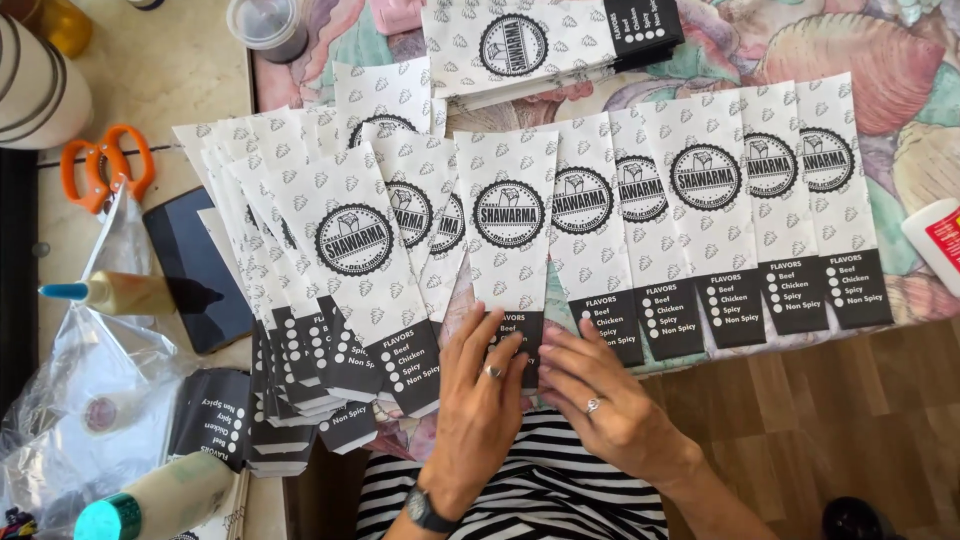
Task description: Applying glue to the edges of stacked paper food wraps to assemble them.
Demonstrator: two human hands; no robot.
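Left hand (480, 385) lies flat, fingers extended, pressing the black lower end of a white patterned paper sleeve (512, 225); it grasps nothing. Right hand (600, 395), just beside it at 3 o'clock, is likewise spread open, fingertips on the same lower end. The sleeve lies on the table edge (860, 370), directly at 12 o'clock from both hands. A row of matching sleeves (740, 200) extends toward 2 o'clock; a fanned pile (330, 270) sits at 10 o'clock. Orange scissors (103, 165) lie well apart, near 10 o'clock.

sleeve's (512, 225) lower end hand-covered (black band), bottle (935, 240) edge-cropped
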